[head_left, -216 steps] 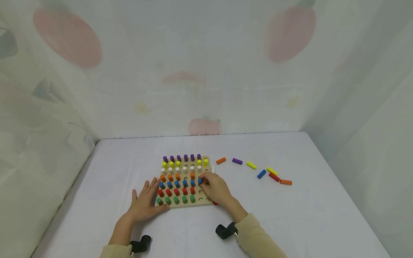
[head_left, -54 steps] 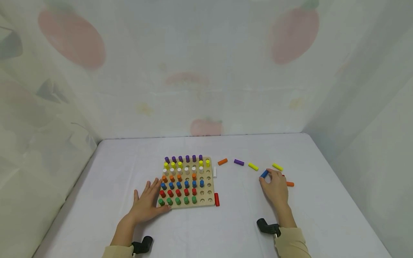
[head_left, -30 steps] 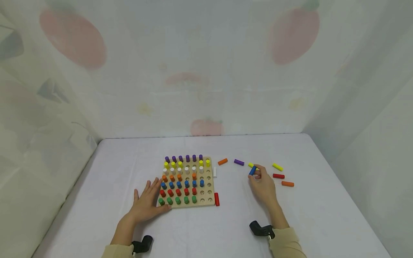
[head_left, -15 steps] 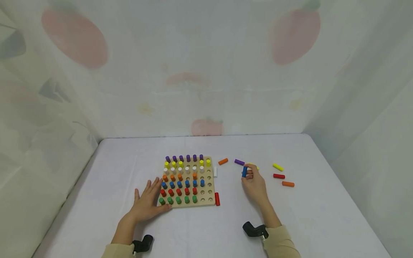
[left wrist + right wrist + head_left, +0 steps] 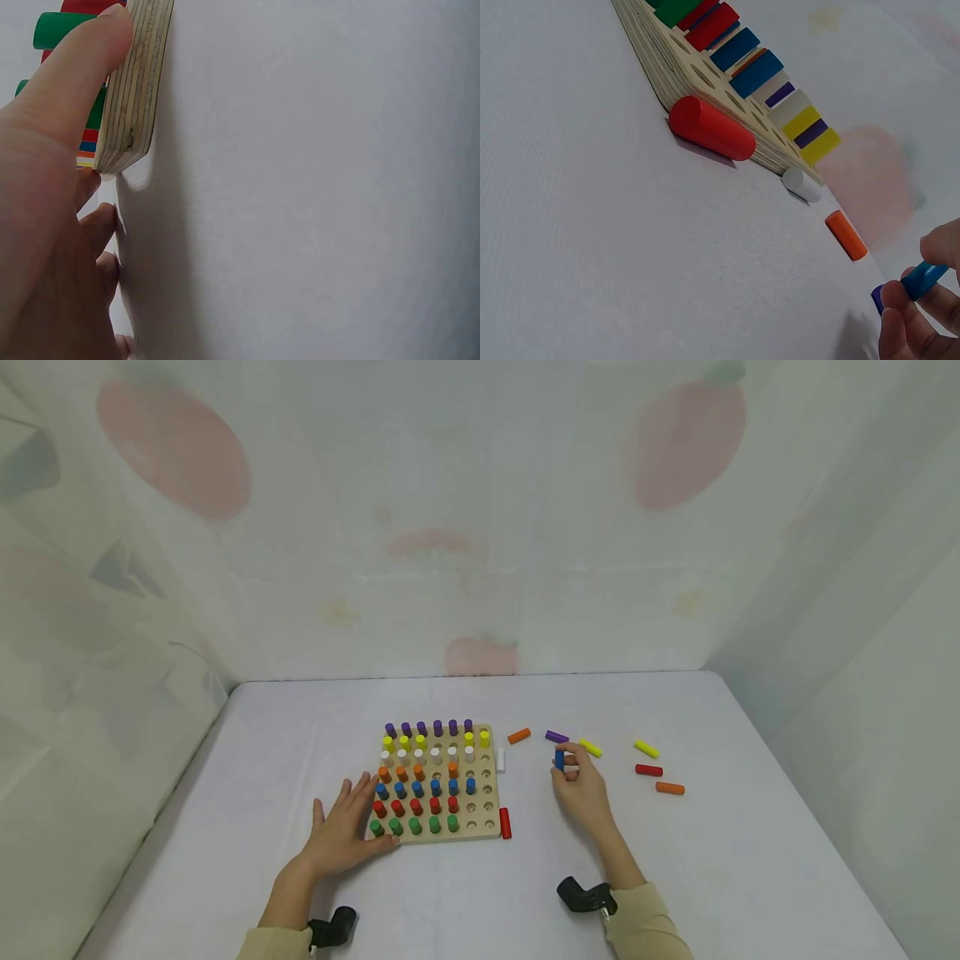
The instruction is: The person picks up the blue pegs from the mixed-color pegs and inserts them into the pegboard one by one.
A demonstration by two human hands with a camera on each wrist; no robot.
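My right hand (image 5: 585, 793) pinches a blue peg (image 5: 559, 760) between thumb and fingers, upright, over the cloth right of the pegboard. In the right wrist view the same blue peg (image 5: 922, 280) shows at the fingertips. The wooden pegboard (image 5: 487, 802) carries rows of purple, yellow, white, orange, blue, red and green pegs, with open holes mostly along its right side. My left hand (image 5: 337, 839) rests with spread fingers at the board's lower left corner. Its thumb touches the board's front edge (image 5: 135, 97) beside the green pegs (image 5: 64, 31) in the left wrist view.
Against the board's right edge lie a white peg (image 5: 500, 760) and a red peg (image 5: 506, 823). Farther right are an orange peg (image 5: 519, 736), a purple peg (image 5: 557, 737), two yellow pegs (image 5: 647, 748), another red peg (image 5: 648, 770) and another orange peg (image 5: 670, 788).
Earlier my right hand set a blue peg into the board, then picked another blue peg from the loose ones. It has carried it left, turning it upright. The left hand has stayed put.
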